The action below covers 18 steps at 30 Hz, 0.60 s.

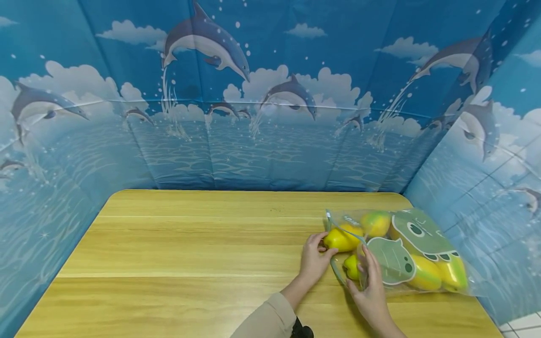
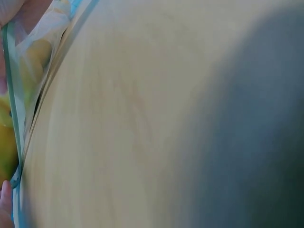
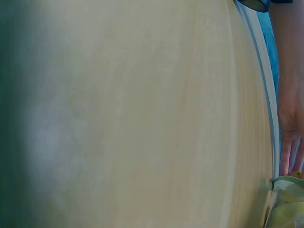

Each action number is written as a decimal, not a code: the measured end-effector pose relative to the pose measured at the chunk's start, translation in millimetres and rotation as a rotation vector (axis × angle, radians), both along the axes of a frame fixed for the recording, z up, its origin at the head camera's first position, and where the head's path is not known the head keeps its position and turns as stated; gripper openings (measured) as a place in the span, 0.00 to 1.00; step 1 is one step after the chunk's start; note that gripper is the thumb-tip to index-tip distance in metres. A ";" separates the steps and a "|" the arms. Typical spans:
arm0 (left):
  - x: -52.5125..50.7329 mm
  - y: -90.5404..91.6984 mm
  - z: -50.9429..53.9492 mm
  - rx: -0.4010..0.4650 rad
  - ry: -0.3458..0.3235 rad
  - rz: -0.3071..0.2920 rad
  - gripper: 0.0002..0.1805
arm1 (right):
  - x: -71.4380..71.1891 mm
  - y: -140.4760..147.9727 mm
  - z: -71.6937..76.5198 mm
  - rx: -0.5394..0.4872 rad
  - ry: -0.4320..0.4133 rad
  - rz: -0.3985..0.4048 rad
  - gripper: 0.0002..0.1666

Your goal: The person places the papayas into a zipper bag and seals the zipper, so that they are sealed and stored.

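Observation:
A clear zip bag (image 1: 427, 225) printed with green cartoon dinosaurs lies at the right of the table, with several yellow-green mangoes inside. Its mouth faces left and stands open. My left hand (image 1: 314, 258) is at that mouth, thumb and fingers around the end of one yellow mango (image 1: 344, 238). My right hand (image 1: 372, 293) grips the near side of the bag's mouth, beside a second mango (image 1: 351, 267). In the left wrist view the bag's green zip edge (image 2: 13, 102) shows at the left. The right wrist view catches my left hand (image 3: 290, 126) above the bag.
The wood-grain table (image 1: 169, 263) extends far to the left of the bag. A blue dolphin-print curtain (image 1: 270, 150) hangs along its back and sides. White floor tiles (image 1: 526, 324) show past the right edge.

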<state>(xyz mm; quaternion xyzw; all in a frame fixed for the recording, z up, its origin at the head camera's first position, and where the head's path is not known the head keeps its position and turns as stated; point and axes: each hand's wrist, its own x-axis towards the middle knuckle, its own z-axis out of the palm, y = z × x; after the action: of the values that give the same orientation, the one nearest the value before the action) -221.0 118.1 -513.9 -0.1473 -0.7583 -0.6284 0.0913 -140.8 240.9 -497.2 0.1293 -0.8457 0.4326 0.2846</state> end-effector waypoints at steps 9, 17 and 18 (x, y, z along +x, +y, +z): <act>4.5 10.1 5.1 -0.031 -0.037 0.057 0.22 | -0.5 -0.3 -0.8 -0.008 -0.019 -0.002 0.61; 3.7 11.4 6.1 0.040 -0.094 0.034 0.23 | -0.5 -0.5 -0.1 -0.016 -0.016 -0.003 0.61; 3.1 11.0 5.1 0.048 -0.096 0.022 0.24 | -0.7 -0.5 -0.1 -0.017 -0.015 -0.002 0.61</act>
<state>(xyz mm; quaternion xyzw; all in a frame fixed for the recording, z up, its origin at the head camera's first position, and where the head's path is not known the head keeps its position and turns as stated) -217.9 129.0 -508.8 -0.1063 -0.7483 -0.6515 0.0653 -141.5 240.4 -497.2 0.1229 -0.8442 0.4403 0.2799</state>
